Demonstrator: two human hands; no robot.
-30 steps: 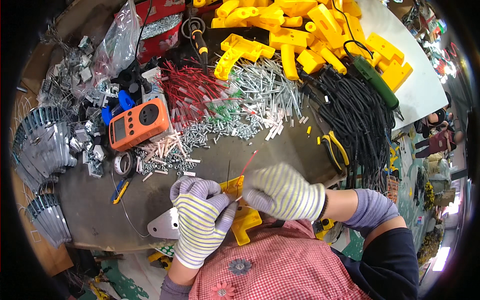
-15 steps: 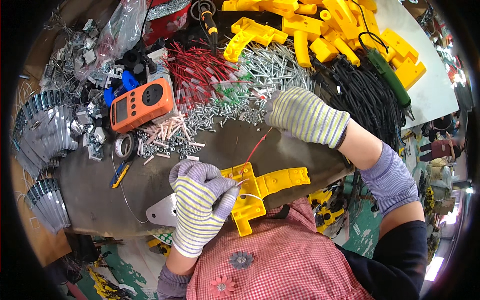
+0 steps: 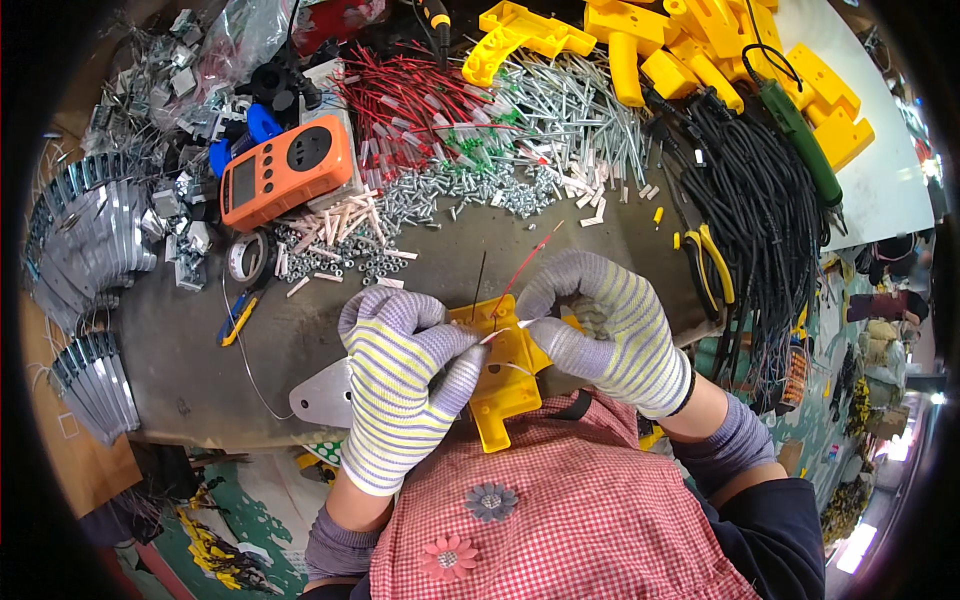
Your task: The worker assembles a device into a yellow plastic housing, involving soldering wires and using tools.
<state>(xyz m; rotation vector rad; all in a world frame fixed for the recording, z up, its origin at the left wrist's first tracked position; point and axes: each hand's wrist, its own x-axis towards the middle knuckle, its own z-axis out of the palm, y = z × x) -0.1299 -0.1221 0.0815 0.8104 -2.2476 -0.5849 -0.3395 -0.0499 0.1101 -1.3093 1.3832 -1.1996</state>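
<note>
Both hands wear striped gloves and meet over a yellow plastic handle shell [image 3: 490, 405] by the table's near edge. My left hand [image 3: 400, 385] is closed in a pinch on a thin wire [image 3: 489, 338] above the shell. Close beside it, my right hand [image 3: 615, 335] pinches a small white sleeve [image 3: 526, 322] between thumb and finger, near the wire's end. A red wire [image 3: 527, 266] and a dark wire [image 3: 479, 285] stick up from the shell. Left of my left hand lies a flat metal blade [image 3: 322, 397]. My right hand hides part of the shell.
An orange meter [image 3: 287, 172] stands behind heaps of screws [image 3: 420, 195], red wires [image 3: 400, 85] and pale sleeves [image 3: 335, 222]. Yellow-handled pliers [image 3: 712, 265] and black cables [image 3: 760, 190] lie right. Yellow shells [image 3: 690, 45] are piled at the back. Metal blades [image 3: 95, 260] fan out left.
My right hand has come down from the small-parts heap toward my left hand, now with a white sleeve in its fingers. My left hand keeps its pinch. The view has shifted slightly.
</note>
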